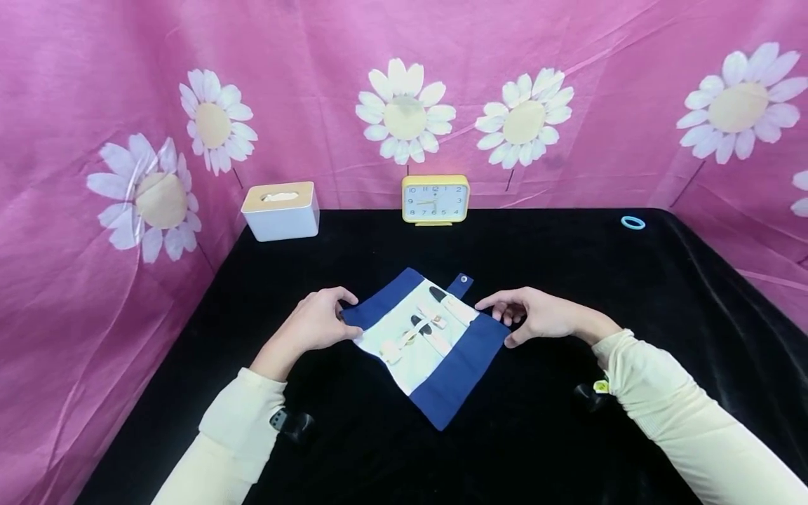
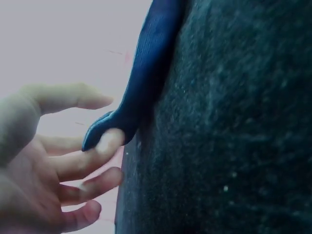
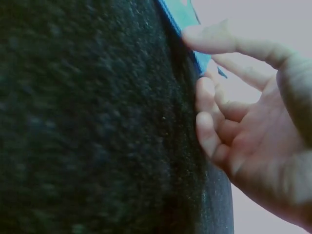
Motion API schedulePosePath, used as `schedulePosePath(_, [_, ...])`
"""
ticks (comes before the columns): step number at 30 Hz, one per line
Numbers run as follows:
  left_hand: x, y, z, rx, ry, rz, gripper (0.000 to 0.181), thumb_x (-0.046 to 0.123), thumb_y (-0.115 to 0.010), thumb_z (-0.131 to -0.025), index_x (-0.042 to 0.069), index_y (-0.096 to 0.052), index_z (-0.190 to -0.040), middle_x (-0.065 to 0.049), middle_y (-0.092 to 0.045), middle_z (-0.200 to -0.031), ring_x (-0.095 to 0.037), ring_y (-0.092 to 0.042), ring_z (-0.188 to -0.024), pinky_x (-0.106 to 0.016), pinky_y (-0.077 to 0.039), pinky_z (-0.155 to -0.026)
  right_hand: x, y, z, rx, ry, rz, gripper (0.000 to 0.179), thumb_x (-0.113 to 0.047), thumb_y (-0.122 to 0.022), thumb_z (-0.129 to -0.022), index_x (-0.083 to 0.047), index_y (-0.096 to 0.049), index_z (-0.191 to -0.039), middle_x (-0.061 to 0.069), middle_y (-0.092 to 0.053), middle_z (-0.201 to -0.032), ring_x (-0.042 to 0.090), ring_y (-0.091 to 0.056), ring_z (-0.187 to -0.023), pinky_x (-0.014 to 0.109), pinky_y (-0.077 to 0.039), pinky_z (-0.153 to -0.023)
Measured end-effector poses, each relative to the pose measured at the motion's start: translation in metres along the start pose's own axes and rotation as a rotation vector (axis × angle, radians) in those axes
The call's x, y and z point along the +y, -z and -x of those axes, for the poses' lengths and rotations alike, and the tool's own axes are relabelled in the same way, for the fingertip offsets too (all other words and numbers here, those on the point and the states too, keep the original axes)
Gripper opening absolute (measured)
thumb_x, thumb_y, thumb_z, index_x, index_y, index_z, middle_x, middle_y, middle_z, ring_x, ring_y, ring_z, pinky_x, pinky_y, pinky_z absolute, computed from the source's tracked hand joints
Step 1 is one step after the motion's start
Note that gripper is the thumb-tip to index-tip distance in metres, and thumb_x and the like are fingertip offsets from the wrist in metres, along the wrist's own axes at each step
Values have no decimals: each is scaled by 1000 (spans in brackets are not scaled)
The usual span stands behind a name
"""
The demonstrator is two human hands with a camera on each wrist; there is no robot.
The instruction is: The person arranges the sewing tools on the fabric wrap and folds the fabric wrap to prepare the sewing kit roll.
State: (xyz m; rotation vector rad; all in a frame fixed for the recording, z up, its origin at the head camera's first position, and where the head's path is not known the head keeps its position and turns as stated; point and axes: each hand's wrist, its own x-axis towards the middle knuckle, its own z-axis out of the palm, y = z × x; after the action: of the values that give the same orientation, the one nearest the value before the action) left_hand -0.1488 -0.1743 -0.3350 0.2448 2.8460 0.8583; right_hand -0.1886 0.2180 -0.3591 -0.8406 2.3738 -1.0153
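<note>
An unfolded fabric tool roll [image 1: 457, 372], navy at both ends with a cream middle, lies slantwise on the black cloth. Several small pale-handled tools sit in its middle, among them a dark-pointed tool [image 1: 438, 294]. My left hand [image 1: 318, 319] holds its left corner, which in the left wrist view curls up as a navy edge [image 2: 146, 63] between thumb and fingers. At the right corner, my right hand [image 1: 536, 315] pinches the edge, with thumb [image 3: 207, 40] on one side and fingers beyond. A snap tab [image 1: 461, 284] sticks out at the back.
A black cloth [image 1: 536, 435] covers the table. Along the back stand a tissue box [image 1: 284, 221] with a wooden lid and a yellow alarm clock [image 1: 435, 200]. A light blue ring [image 1: 633, 223] lies back right. Pink daisy-print curtain [image 1: 303, 91] hangs behind and beside the table.
</note>
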Motion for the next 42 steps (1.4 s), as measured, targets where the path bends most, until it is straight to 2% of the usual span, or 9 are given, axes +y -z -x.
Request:
schedulePosePath(3, [-6, 0, -4, -43, 16, -23, 53, 27, -82, -80, 9, -65, -127, -14, -69, -110, -25, -64, -95, -42, -52, -81, 0, -5, 3, 21, -4, 10, 70, -9, -84, -75, -3, -56, -139, 9, -60, -101, 19, -54, -85, 25, -48, -76])
schedulePosePath(6, [-15, -1, -9, -84, -12, -7, 54, 28, -82, -81, 10, -64, -129, -16, -69, -112, -27, -64, -98, -43, -52, -83, 2, -9, 7, 50, 6, 11, 69, -11, -83, -78, -2, -55, -140, 9, -61, -101, 16, -54, -83, 24, -47, -74])
schedulePosePath(14, [-42, -1, -12, -168, -150, 149, 55, 22, -80, -85, 10, -60, -135, -18, -67, -115, -25, -64, -95, -41, -52, -85, 8, -19, 16, 166, 30, -47, 56, -11, -78, -86, -2, -57, -138, 11, -68, -105, 8, -61, -77, 24, -51, -72])
schedulePosePath(21, [-55, -1, -14, -193, -237, 302, 53, 21, -79, -87, 10, -61, -135, -16, -68, -110, -23, -61, -91, -37, -50, -83, 13, -22, 24, 265, 27, -111, 49, -8, -74, -89, -1, -59, -136, 14, -72, -108, 9, -67, -86, 24, -54, -76])
schedulePosePath(26, [-57, -2, -17, -195, -243, 333, 50, 18, -77, -88, 11, -62, -135, -16, -68, -110, -22, -59, -92, -36, -48, -84, 18, -25, 28, 312, 49, -100, 46, -9, -74, -90, -5, -62, -134, 10, -74, -108, 9, -68, -89, 24, -53, -74])
schedulePosePath(34, [-58, -4, -19, -177, -246, 340, 44, 14, -77, -88, 11, -67, -130, -16, -64, -121, -25, -57, -100, -36, -48, -84, 18, -32, 25, 336, 57, 32, 49, -18, -79, -87, -15, -65, -134, 2, -69, -104, 10, -61, -85, 24, -49, -73])
schedulePosePath(42, [-56, -6, -18, -183, -239, 325, 40, 11, -78, -85, 8, -70, -124, -10, -63, -105, -22, -53, -91, -36, -48, -79, 18, -37, 28, 345, 39, 79, 48, -18, -80, -86, -15, -67, -132, -1, -68, -97, 9, -58, -82, 24, -48, -71])
